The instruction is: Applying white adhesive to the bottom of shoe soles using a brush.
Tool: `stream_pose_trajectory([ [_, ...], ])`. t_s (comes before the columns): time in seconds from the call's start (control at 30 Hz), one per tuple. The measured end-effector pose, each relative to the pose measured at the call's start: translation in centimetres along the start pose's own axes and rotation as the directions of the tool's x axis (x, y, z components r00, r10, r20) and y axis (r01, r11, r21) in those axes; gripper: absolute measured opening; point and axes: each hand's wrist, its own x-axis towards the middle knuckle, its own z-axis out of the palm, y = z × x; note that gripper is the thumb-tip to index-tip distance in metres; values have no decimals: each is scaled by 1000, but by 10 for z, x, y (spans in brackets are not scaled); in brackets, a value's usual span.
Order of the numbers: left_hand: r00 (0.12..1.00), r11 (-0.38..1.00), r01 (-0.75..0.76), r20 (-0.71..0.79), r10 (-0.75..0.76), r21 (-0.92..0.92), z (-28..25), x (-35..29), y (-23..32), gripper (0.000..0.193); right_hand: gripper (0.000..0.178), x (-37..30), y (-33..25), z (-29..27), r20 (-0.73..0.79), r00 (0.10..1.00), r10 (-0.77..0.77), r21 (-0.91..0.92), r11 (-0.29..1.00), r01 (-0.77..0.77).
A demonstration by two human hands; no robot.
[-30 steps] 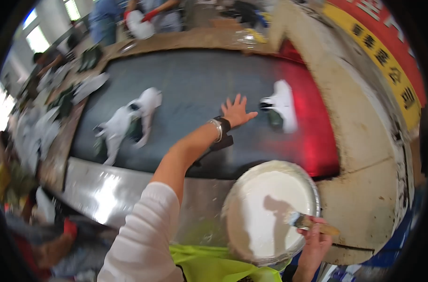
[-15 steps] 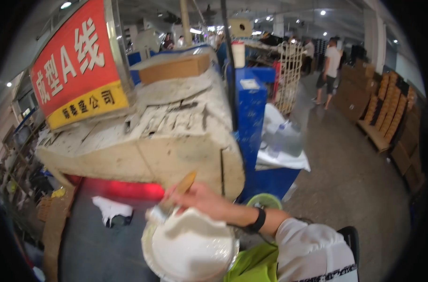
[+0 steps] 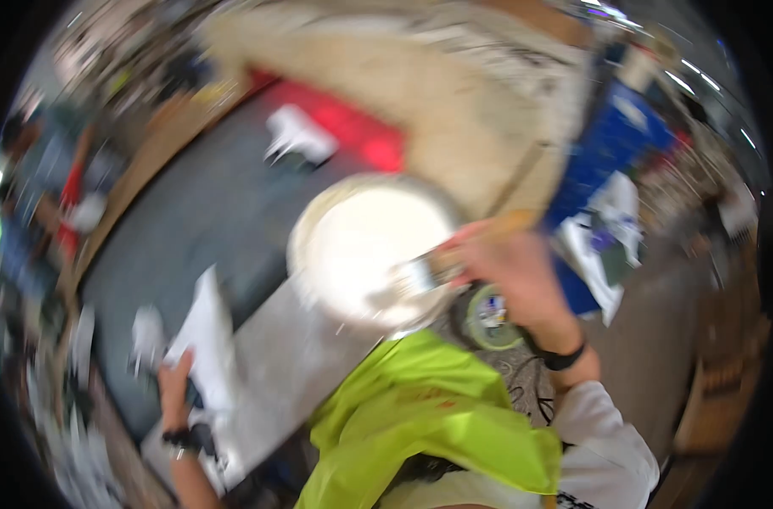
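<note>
A brush (image 3: 420,273) is in my right hand (image 3: 518,270), its fingers wrapped round the handle. Its pale bristles are at the right side of a round tub (image 3: 300,233) of white, creamy liquid (image 3: 365,246); blur hides whether they touch the liquid. At lower left, my left hand (image 3: 176,386) has its fingers closed at the edge of a white, pointed piece (image 3: 208,339) with a dark part beneath. A smaller white piece (image 3: 149,335) lies beside that hand on the dark belt (image 3: 208,208). Farther up the belt is another white-and-dark piece (image 3: 300,136).
A grey board (image 3: 289,356) lies between the tub and my left hand. A beige machine housing (image 3: 480,110) and red glow (image 3: 352,127) stand beyond. Right are a green-rimmed container (image 3: 492,318) and blue stand (image 3: 603,161). A lime-green apron (image 3: 437,416) covers my lap. Blurred people (image 3: 47,187) are far left.
The view has tilted down and turned left, bringing my left hand and the white pieces into sight. The brush in my right hand has gone from the tub's left rim to its right side.
</note>
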Motion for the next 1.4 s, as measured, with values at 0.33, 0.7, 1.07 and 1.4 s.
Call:
stream_pose_trajectory([
  [0.33,900,822,-172,-253,356,543,72,-112,-111,93,29,26,66,35,50,988,147,37,988,-149],
  [0.7,997,721,-74,44,60,689,57,-70,-82,125,21,80,149,45,137,980,144,-319,943,-94],
  [1.07,996,816,43,-89,11,576,80,-95,-73,104,20,103,157,77,120,992,-36,-542,835,96],
  [1.4,976,841,200,174,-128,-503,184,-139,-26,73,15,104,156,80,131,981,-144,-419,889,186],
])
